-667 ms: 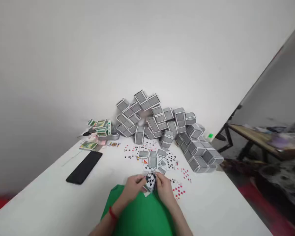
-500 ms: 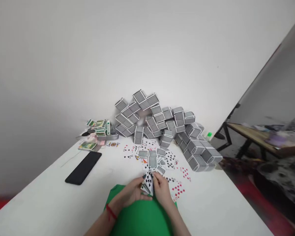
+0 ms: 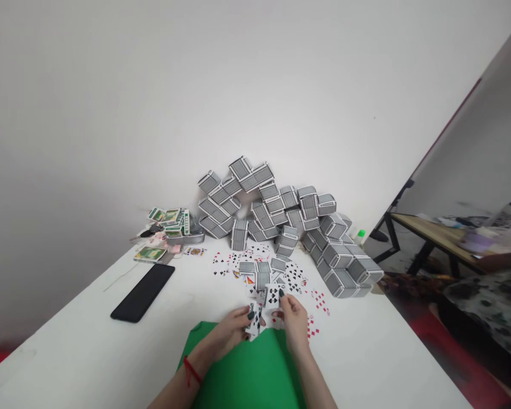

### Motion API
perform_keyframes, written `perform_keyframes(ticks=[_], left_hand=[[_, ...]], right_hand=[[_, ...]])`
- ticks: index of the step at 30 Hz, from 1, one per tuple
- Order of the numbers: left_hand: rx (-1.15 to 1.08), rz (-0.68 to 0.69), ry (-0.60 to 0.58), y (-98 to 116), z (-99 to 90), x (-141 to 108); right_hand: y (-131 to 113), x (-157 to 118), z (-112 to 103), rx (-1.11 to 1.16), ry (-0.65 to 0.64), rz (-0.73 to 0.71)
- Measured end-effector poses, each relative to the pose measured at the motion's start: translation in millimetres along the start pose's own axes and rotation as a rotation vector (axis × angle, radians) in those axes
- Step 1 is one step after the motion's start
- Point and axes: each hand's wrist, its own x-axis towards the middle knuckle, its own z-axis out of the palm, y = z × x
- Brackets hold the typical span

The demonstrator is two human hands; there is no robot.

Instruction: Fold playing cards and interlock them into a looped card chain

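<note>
Boxy grey-and-white card blocks (image 3: pixel 339 254) stand joined; flat white paper cards (image 3: pixel 296 278) lie loose. Left hand (image 3: pixel 229 330) pinches black-pipped white cards (image 3: pixel 254 325), right hand (image 3: pixel 296 325) clamps white spade card (image 3: pixel 272 296).

On your left, a flat black rectangular phone (image 3: pixel 142 293) lies at a slant on the smooth white table (image 3: pixel 80 335). Behind it you have a small green-and-yellow printed pack (image 3: pixel 150 254), with a little pink object (image 3: pixel 176 249) just beside it. A plain pale wall (image 3: pixel 153 102) rises behind the table. To your right stands a wood-topped desk with black metal legs (image 3: pixel 430 230), bearing a pale purple item (image 3: pixel 479 241), possibly a plastic bag, though blur makes that uncertain. Near it you see a person in black-and-white patterned clothing (image 3: pixel 485 315).
</note>
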Motion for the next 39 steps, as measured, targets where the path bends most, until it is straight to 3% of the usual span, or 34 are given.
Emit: perform_keyframes(ticks=[3, 5, 9, 12, 14, 20, 27, 35, 39], left_hand=[[0.339, 0.21, 0.158, 0, -2.9, 2], [0.564, 0.327, 0.242, -2, -4.5, 1], [0.857, 0.367, 0.288, -5, -3.4, -4], [0.949, 0.392, 0.31, -2, -1.7, -7], [0.982, 0.407, 0.317, 1, -1.2, -8], [1.048, 0.423, 0.257, 4, 0.5, -11], [1.043, 0.452, 0.296, 2, 1.6, -10], [1.094, 0.5, 0.327, 4, 1.9, -10], [1.097, 0.477, 0.323, 1, 0.8, -10]], right_hand=[[2, 4, -5, -0.159, 0.086, -0.025], [5, 2, -2, -0.206, 0.053, -0.036], [9, -9, 13, -0.094, -0.186, 0.042], [2, -16, 17, 0.076, -0.411, 0.14], [-5, -18, 16, 0.197, -0.489, 0.208], [-9, -16, 13, 0.255, -0.423, 0.251], [-9, -16, 17, 0.097, -0.278, 0.128], [-6, -17, 21, -0.053, -0.28, -0.027], [-6, -18, 21, 0.02, -0.366, 0.043]])
